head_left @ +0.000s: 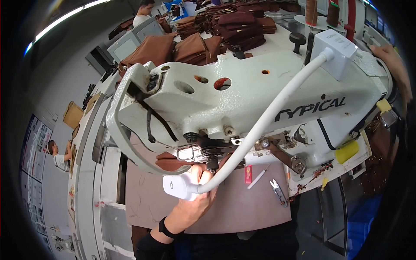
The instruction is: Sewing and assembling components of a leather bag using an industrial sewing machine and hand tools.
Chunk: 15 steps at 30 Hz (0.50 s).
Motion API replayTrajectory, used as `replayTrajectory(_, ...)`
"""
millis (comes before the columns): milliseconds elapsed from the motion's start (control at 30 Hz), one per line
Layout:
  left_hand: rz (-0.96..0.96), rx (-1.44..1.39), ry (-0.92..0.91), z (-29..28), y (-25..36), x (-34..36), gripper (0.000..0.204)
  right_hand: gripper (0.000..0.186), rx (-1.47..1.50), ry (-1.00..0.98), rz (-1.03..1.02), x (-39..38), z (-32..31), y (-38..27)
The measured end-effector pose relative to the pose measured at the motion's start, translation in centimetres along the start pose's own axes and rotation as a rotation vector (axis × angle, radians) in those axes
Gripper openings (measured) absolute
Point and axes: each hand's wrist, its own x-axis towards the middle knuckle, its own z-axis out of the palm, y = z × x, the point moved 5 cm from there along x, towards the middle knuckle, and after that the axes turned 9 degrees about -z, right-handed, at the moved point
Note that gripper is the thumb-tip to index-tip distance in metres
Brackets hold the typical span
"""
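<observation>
A white industrial sewing machine (242, 99) fills the middle of the view. My left hand (195, 208), with a black band at the wrist, reaches under the needle area. Its bent fingers are at a brown leather piece (171, 162) lying beneath the presser foot; a white lamp head (180, 186) covers part of them. At the far right, my right hand (392, 65) curls over the machine's handwheel (383, 71). The lamp's thick white flexible neck (277, 104) crosses in front of the machine, and its light falls on the needle area.
On the machine table (247, 216) lie thread snips (278, 193), a white pen-like tool (258, 179) and a small red item (248, 174). Stacks of brown leather pieces (234, 30) stand behind. Thread spools (311, 13) rise at the back right. Two people are farther off.
</observation>
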Motion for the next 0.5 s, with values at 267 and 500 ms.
replayTrajectory(267, 0.03, 0.076, 0.042, -0.1, 0.0, 0.1, 0.036, 0.043, 0.529, 0.892, -0.013, -15.3, 9.6, 2.2)
replayTrajectory(500, 0.043, 0.107, 0.055, 0.3, -0.1, 0.3, 0.035, 0.049, 0.253, 0.621, 0.059, -7.4, 2.1, 1.2)
